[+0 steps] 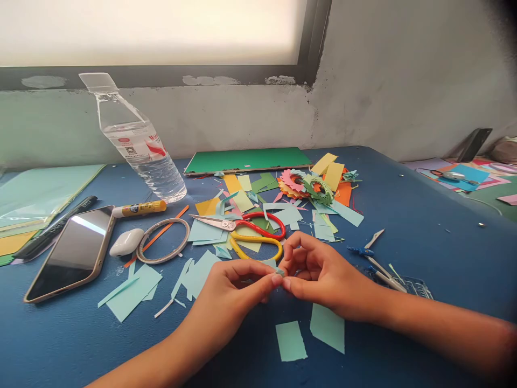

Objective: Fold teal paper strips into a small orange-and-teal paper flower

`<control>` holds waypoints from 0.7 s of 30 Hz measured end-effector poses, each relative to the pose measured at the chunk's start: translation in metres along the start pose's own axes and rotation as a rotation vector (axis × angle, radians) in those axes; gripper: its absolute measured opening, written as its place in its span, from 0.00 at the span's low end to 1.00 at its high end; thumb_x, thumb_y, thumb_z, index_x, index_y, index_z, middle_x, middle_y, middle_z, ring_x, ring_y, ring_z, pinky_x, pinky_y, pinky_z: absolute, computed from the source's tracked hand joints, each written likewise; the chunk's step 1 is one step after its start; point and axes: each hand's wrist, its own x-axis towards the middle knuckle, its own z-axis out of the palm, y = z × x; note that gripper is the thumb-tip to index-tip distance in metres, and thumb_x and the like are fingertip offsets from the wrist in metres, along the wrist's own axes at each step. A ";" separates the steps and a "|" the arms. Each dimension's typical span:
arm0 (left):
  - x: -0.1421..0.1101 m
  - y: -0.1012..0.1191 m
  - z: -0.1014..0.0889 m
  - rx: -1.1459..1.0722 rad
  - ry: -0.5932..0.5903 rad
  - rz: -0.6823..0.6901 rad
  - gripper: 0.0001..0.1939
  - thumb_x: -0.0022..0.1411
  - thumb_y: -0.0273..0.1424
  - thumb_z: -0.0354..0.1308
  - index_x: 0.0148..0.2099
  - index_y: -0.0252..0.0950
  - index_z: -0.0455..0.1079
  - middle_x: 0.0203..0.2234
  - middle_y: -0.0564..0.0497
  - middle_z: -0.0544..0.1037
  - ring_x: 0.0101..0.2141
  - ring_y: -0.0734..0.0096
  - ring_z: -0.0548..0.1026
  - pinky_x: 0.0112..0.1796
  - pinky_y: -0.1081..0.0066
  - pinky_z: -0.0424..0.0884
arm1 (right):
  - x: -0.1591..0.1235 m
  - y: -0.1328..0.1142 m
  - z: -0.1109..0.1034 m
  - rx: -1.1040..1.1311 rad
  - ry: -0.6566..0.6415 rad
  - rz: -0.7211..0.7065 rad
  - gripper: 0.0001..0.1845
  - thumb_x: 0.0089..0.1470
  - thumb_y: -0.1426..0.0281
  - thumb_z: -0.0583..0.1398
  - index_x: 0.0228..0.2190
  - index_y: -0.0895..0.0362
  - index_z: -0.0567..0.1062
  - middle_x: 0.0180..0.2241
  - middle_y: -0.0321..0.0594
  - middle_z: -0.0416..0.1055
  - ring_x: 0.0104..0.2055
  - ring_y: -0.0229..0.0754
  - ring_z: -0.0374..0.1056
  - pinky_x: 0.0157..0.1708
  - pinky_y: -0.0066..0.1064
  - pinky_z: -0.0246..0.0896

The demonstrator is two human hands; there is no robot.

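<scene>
My left hand (pixel 232 293) and my right hand (pixel 319 275) meet over the blue table (pixel 424 226), fingertips pinched together on a tiny pale teal paper piece (pixel 280 273). Most of that piece is hidden by the fingers. Just beyond the hands lie scissors (pixel 242 227) with one red and one yellow handle. Two teal paper rectangles (pixel 291 340) lie on the table just in front of my hands. Further back sits a pile of folded paper shapes (pixel 311 186) in pink, green and orange.
A phone (pixel 72 253), white earbud case (pixel 126 242), tape ring (pixel 163 241), glue stick (pixel 139 208), black marker (pixel 56 226) and water bottle (pixel 139 145) stand left. Green card (pixel 248 159) lies at the back. A compass (pixel 375 258) lies right. Teal scraps are scattered around.
</scene>
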 end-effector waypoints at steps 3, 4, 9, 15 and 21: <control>0.001 0.000 -0.001 -0.068 -0.056 0.002 0.06 0.52 0.32 0.63 0.27 0.35 0.77 0.18 0.55 0.73 0.22 0.78 0.68 0.26 0.80 0.65 | 0.001 0.002 -0.002 0.072 -0.035 0.003 0.16 0.49 0.69 0.66 0.32 0.55 0.62 0.29 0.31 0.65 0.30 0.33 0.64 0.30 0.25 0.60; 0.001 0.000 -0.002 -0.100 -0.073 0.003 0.05 0.53 0.31 0.63 0.28 0.36 0.78 0.18 0.55 0.73 0.22 0.78 0.68 0.27 0.81 0.66 | 0.002 0.002 -0.003 0.095 -0.043 0.004 0.17 0.48 0.67 0.66 0.31 0.55 0.62 0.29 0.31 0.65 0.30 0.33 0.64 0.31 0.26 0.61; 0.001 0.000 -0.002 -0.175 -0.102 -0.017 0.03 0.52 0.29 0.63 0.30 0.37 0.78 0.21 0.55 0.77 0.22 0.79 0.68 0.26 0.82 0.68 | 0.004 0.002 -0.004 0.118 -0.043 0.008 0.17 0.48 0.64 0.66 0.29 0.56 0.62 0.29 0.32 0.66 0.28 0.33 0.66 0.32 0.28 0.62; -0.001 0.001 0.001 -0.130 -0.022 -0.002 0.08 0.54 0.32 0.62 0.26 0.36 0.77 0.19 0.55 0.75 0.20 0.81 0.67 0.24 0.82 0.68 | 0.001 -0.001 -0.002 -0.033 -0.014 0.059 0.14 0.47 0.63 0.66 0.31 0.58 0.69 0.29 0.34 0.67 0.31 0.36 0.65 0.33 0.28 0.62; -0.001 0.000 0.001 -0.159 -0.001 -0.034 0.07 0.54 0.34 0.63 0.29 0.35 0.78 0.20 0.55 0.74 0.20 0.80 0.68 0.22 0.83 0.69 | 0.001 -0.001 -0.003 -0.173 -0.038 0.066 0.10 0.52 0.64 0.61 0.29 0.58 0.77 0.26 0.35 0.70 0.29 0.36 0.65 0.30 0.26 0.62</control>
